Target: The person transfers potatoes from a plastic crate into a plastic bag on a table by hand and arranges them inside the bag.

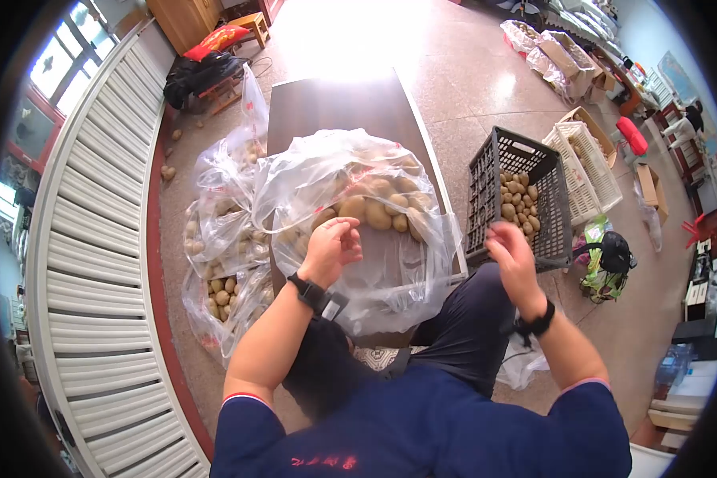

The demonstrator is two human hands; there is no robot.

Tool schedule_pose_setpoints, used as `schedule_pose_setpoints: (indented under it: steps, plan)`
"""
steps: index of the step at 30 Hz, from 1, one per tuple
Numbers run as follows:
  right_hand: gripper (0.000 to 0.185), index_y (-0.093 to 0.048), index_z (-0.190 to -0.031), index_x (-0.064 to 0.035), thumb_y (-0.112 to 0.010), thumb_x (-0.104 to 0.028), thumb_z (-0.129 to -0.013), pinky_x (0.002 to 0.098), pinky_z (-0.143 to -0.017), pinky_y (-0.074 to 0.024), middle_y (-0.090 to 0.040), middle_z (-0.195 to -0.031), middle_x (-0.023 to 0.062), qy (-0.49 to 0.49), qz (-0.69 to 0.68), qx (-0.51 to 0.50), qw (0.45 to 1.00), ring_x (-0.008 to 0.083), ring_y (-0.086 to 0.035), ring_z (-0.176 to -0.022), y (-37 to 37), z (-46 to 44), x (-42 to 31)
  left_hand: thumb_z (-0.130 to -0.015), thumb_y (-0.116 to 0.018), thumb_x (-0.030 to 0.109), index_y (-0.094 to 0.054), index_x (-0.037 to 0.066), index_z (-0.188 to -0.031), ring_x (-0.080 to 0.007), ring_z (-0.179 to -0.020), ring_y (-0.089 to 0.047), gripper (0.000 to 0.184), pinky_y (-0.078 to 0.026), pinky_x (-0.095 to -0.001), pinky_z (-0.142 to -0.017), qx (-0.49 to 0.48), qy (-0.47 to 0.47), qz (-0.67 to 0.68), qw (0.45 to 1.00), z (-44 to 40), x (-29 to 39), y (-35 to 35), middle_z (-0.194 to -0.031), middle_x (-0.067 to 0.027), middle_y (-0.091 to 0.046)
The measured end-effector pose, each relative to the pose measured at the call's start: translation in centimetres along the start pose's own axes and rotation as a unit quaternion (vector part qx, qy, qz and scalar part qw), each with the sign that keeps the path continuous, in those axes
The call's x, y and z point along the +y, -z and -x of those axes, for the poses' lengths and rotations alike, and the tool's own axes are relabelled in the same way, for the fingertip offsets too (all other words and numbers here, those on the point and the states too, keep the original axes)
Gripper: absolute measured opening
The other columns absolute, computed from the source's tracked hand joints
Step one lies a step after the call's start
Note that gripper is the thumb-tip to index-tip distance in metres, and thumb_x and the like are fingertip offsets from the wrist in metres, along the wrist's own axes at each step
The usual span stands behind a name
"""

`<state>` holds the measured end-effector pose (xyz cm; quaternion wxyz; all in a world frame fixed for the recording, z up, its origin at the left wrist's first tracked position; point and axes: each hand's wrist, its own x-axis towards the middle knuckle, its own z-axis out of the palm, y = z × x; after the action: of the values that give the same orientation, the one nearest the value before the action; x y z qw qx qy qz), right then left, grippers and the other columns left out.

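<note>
"While the left hand (pixel 333 248) hangs over the clear bag (pixel 296 169) on the dark table (pixel 295 111), what does it grip?"

"Fingers curled, near the brown oval produce (pixel 377 213) inside the bag; whether they pinch film or nothing, I cannot tell."

"And the right hand (pixel 515 261)?"

"At the near edge of the black crate (pixel 483 177), fingers bent and blurred — no item shows, so its grip is recorded as undetermined."

"Reason for the layout?"

"In my judgement, reach: the bag lies straight before the person (pixel 406 422), and the crate, with more such produce in it, stands just beside the table, on the right-hand side. Other bags (pixel 223 199) lie on the floor to the left — presumably to spare the tabletop, though that is inference"
</note>
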<state>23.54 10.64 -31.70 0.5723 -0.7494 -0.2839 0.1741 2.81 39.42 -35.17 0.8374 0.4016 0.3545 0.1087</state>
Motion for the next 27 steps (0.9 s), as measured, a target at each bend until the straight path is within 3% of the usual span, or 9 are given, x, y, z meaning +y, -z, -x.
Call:
schedule_pose_setpoints:
  steps: [3,5,6,8,9,12,14,22,27]
  plan:
    - [0.018,-0.055,-0.11,-0.0012,-0.053,-0.008,-0.093,0.0318,-0.082,-0.0475,-0.062,-0.099,0.0112,0.039,0.186,0.094,0.977,0.0215,-0.06,-0.09,4.9,6.8,4.7,-0.093,-0.049,0.015,-0.059,0.009,-0.104,-0.0135,-0.064,-0.057,0.016,-0.052,-0.035,-0.059,-0.019,0.005,0.013,1.0,-0.6,0.1,1.1,-0.077,0.0006,-0.059]
    - [0.016,-0.055,-0.099,-0.0013,-0.047,-0.015,-0.097,0.0393,-0.074,-0.0477,-0.062,-0.09,0.0177,-0.133,0.231,0.083,0.96,0.029,-0.062,-0.084,8.2,12.9,11.4,-0.092,-0.049,0.015,-0.059,0.009,-0.104,-0.0149,-0.063,-0.057,0.016,-0.052,-0.0345,-0.058,-0.029,0.019,0.004,0.999,-1.1,0.4,1.2,-0.077,0.0,-0.059]
    - [0.02,-0.055,-0.095,-0.0005,-0.045,-0.018,-0.097,0.0446,-0.07,-0.047,-0.063,-0.087,0.0219,-0.097,0.243,0.025,0.965,0.0358,-0.063,-0.082,8.6,16.3,13.1,-0.092,-0.05,0.016,-0.059,0.009,-0.103,-0.0158,-0.063,-0.058,0.016,-0.052,-0.0344,-0.058,-0.031,0.026,-0.009,0.999,-1.1,0.6,1.1,-0.077,-0.0004,-0.058]
    - [0.025,-0.064,-0.106,-0.001,-0.049,-0.013,-0.09,0.0445,-0.078,-0.0486,-0.066,-0.097,0.0236,-0.208,0.306,-0.231,0.9,0.0399,-0.062,-0.088,10.6,25.2,23.1,-0.091,-0.049,0.015,-0.059,0.008,-0.103,-0.0176,-0.062,-0.058,0.017,-0.052,-0.0347,-0.058,-0.026,0.027,-0.048,0.998,-1.3,0.9,0.7,-0.077,-0.0018,-0.058]
    - [0.027,-0.066,-0.108,-0.0022,-0.052,-0.01,-0.086,0.0425,-0.08,-0.0491,-0.068,-0.099,0.0217,-0.076,0.249,-0.351,0.899,0.0361,-0.064,-0.087,10.1,28.9,24.0,-0.091,-0.049,0.015,-0.059,0.007,-0.103,-0.0174,-0.062,-0.058,0.017,-0.053,-0.0346,-0.058,-0.03,0.028,-0.043,0.998,-1.3,0.7,0.7,-0.077,-0.0019,-0.058]
    - [0.027,-0.066,-0.108,-0.0019,-0.053,-0.011,-0.087,0.0415,-0.08,-0.0491,-0.068,-0.099,0.021,-0.313,0.213,-0.494,0.782,0.0341,-0.064,-0.088,8.7,31.4,21.9,-0.092,-0.048,0.014,-0.059,0.007,-0.103,-0.0164,-0.062,-0.057,0.017,-0.053,-0.0346,-0.058,-0.038,0.033,-0.034,0.998,-1.5,0.1,1.0,-0.077,-0.0018,-0.058]
    - [0.026,-0.066,-0.108,-0.0017,-0.053,-0.011,-0.087,0.0408,-0.08,-0.0491,-0.068,-0.1,0.0206,-0.365,0.221,-0.509,0.748,0.0327,-0.064,-0.088,9.1,30.6,20.4,-0.093,-0.047,0.016,-0.059,0.008,-0.103,-0.0156,-0.062,-0.057,0.017,-0.052,-0.034,-0.057,-0.029,0.039,-0.038,0.998,-1.1,-0.4,1.2,-0.076,-0.0008,-0.058]
    - [0.025,-0.066,-0.108,-0.0009,-0.055,-0.012,-0.089,0.038,-0.079,-0.0491,-0.069,-0.101,0.0189,-0.396,0.215,-0.595,0.666,0.0272,-0.064,-0.088,11.7,29.1,13.8,-0.093,-0.048,0.015,-0.06,0.01,-0.099,-0.015,-0.061,-0.058,0.015,-0.053,-0.0354,-0.055,-0.003,0.035,-0.054,0.998,-0.1,-0.9,1.2,-0.073,0.0,-0.058]
    - [0.024,-0.066,-0.108,-0.0003,-0.057,-0.013,-0.09,0.0363,-0.079,-0.0491,-0.069,-0.102,0.0178,-0.336,0.173,-0.741,0.555,0.0238,-0.064,-0.089,12.9,31.8,10.3,-0.093,-0.047,0.015,-0.059,0.01,-0.099,-0.0161,-0.059,-0.057,0.015,-0.052,-0.0351,-0.053,-0.007,0.039,-0.05,0.998,-0.6,-0.8,1.7,-0.072,-0.0001,-0.058]
